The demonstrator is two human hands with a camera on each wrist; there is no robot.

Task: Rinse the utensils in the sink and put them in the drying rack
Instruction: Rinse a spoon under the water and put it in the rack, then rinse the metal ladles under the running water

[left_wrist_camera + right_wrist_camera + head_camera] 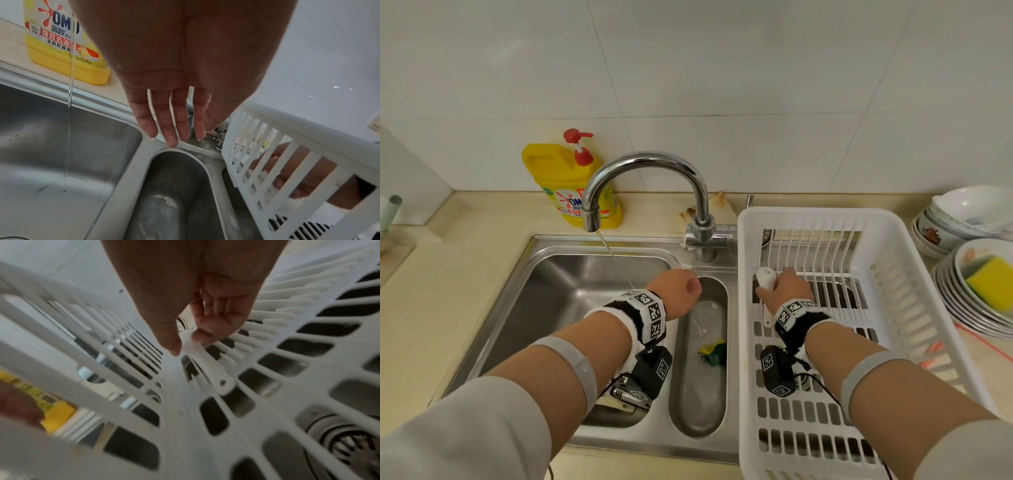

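My right hand (pixel 786 287) is inside the white drying rack (pixel 914 274), near its left wall. It pinches a white plastic spoon (pixel 766 279) between thumb and fingers. In the right wrist view that hand (pixel 186 344) holds the spoon (pixel 207 368) at a slant, and the holed end of the handle touches the rack floor (pixel 185 426). My left hand (pixel 679 287) hovers over the ridge between the main sink (pixel 558 294) and the small side basin (pixel 702 387). Its fingers (pixel 170 123) hang straight and hold nothing. A thin stream of water (pixel 69 113) runs from the faucet (pixel 650 164).
A yellow detergent bottle (pixel 565 185) stands behind the sink. Stacked bowls (pixel 962 212) and plates with a yellow sponge (pixel 989 284) sit right of the rack. A green and yellow scrap (pixel 712 353) lies in the side basin. My left forearm hides the sink's near part.
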